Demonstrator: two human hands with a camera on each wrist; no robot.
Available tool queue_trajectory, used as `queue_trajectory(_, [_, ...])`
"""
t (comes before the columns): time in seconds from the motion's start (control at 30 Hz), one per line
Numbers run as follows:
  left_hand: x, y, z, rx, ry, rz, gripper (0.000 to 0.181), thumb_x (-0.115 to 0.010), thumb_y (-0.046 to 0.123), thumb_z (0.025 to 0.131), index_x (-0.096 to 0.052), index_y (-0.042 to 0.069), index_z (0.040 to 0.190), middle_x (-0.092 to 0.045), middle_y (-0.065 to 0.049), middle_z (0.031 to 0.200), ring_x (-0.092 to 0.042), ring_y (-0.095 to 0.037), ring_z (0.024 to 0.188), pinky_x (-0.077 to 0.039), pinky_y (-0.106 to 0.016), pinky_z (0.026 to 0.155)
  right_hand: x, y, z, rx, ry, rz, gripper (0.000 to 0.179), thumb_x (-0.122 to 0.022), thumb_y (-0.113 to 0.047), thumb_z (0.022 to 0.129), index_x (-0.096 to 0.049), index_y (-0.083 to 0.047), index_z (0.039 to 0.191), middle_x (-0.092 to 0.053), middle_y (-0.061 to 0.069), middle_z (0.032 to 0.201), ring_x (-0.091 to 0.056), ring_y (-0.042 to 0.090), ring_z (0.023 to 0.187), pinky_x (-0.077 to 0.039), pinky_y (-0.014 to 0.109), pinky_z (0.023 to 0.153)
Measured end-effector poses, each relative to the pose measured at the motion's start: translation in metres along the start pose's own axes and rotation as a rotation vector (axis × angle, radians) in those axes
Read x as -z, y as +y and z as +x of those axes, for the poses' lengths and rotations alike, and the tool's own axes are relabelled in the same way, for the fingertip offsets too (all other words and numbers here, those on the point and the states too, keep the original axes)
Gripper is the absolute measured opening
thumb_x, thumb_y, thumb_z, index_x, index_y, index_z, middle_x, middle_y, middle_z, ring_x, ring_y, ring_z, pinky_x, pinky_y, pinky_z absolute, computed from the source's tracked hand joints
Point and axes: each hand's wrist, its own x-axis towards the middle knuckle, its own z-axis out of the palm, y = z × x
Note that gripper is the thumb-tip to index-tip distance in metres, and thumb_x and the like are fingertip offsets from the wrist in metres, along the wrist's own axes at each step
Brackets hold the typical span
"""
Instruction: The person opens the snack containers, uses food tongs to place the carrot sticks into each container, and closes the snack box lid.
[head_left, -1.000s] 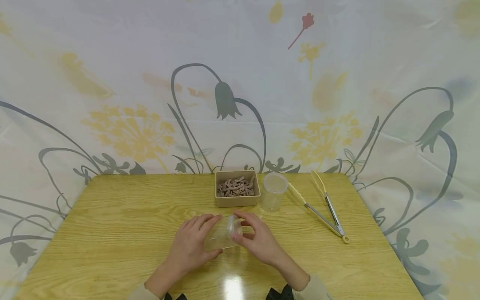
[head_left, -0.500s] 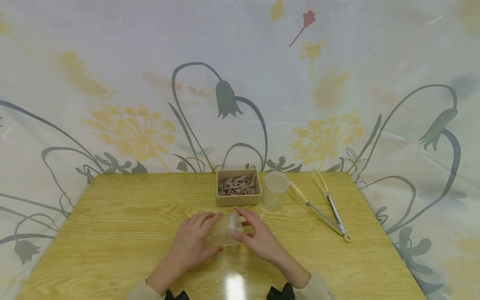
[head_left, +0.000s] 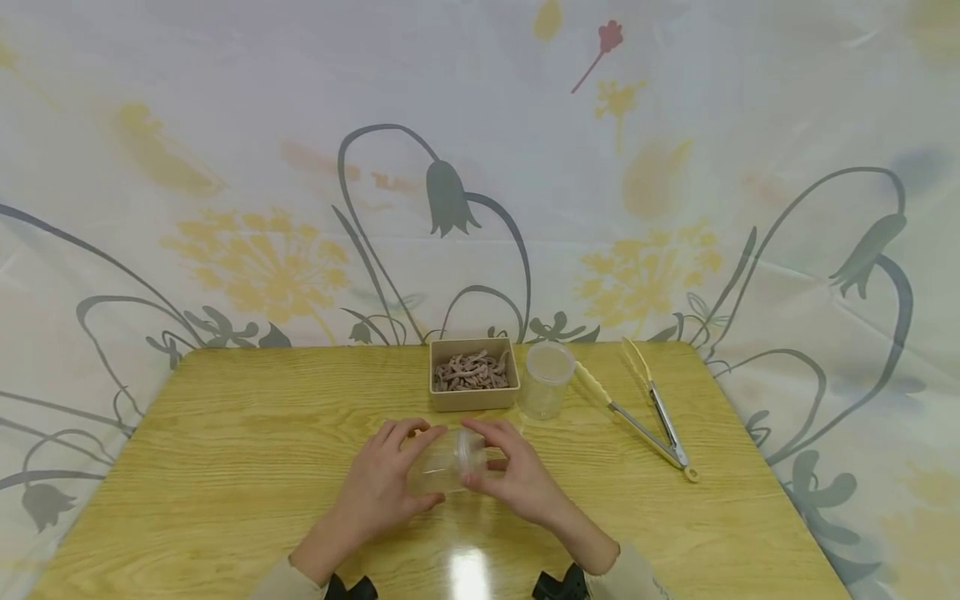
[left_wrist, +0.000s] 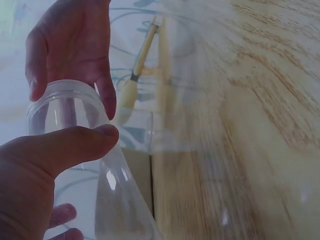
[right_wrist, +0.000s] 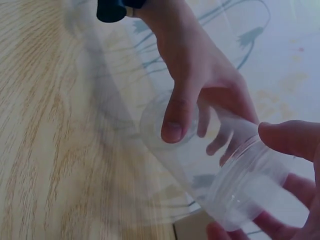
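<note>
Tilted on its side over the table, a clear plastic jar [head_left: 437,468] is held between both hands. The left hand [head_left: 381,477] grips its body, thumb on the near side and fingers on the far side. At the jar's right end, the right hand [head_left: 522,481] pinches the clear round screw lid [right_wrist: 245,187] between thumb and fingers. In the left wrist view the jar [left_wrist: 117,195] is see-through, with nothing visible inside. The right wrist view shows the left thumb against the jar wall and the right fingertips around the lid.
Behind the hands stands a beige box [head_left: 474,402] of brownish-purple strips. A second clear lidded jar [head_left: 547,387] stands upright just right of it. Farther right, spread tongs [head_left: 651,425] with yellow ends lie on the wooden table [head_left: 247,442]. A patterned cloth [head_left: 480,167] hangs behind.
Both hands keep hold of the jar at nearly the same spot. The right fingers shift slightly around the lid. The whole head view moves a little.
</note>
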Motion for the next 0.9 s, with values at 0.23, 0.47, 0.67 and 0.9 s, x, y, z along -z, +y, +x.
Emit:
queue_trajectory(0.23, [0.000,-0.006,-0.003,0.084,-0.047,-0.106,0.089,-0.093,0.043,0.063,-0.056,0.015,0.140,-0.060,-0.001,0.124,-0.057,-0.022,0.113,-0.052,-0.043,0.092,0.004,0.000,0.000,0.141,0.047,0.007,0.067,-0.081,-0.006,0.080,-0.055,-0.010,0.141,-0.047,0.009,0.144,-0.045,0.030,0.129,-0.046,0.053,0.095])
queue_trajectory(0.47, [0.003,-0.015,-0.008,0.233,-0.033,-0.311,0.088,-0.094,0.030,0.064,-0.053,0.013,0.140,-0.062,-0.006,0.128,-0.060,-0.029,0.113,-0.051,-0.051,0.092,0.008,0.009,0.001,0.126,0.093,-0.007,0.067,-0.080,-0.001,0.079,-0.055,-0.006,0.141,-0.048,0.010,0.143,-0.046,0.031,0.127,-0.047,0.053,0.094])
queue_trajectory(0.67, [0.005,-0.025,-0.010,0.373,0.027,-0.493,0.084,-0.093,0.024,0.068,-0.051,0.012,0.140,-0.061,-0.011,0.130,-0.058,-0.036,0.115,-0.049,-0.056,0.089,0.009,0.020,0.004,0.058,0.099,0.007,0.066,-0.079,-0.001,0.081,-0.053,-0.004,0.142,-0.049,0.012,0.140,-0.045,0.034,0.122,-0.046,0.048,0.089])
queue_trajectory(0.9, [0.004,-0.039,-0.012,0.381,0.110,-0.635,0.082,-0.089,0.013,0.073,-0.045,0.006,0.142,-0.059,-0.007,0.136,-0.055,-0.032,0.115,-0.046,-0.046,0.092,0.007,0.034,0.008,0.000,0.140,-0.035,0.066,-0.081,-0.009,0.083,-0.053,-0.004,0.143,-0.053,0.011,0.136,-0.048,0.036,0.115,-0.045,0.043,0.086])
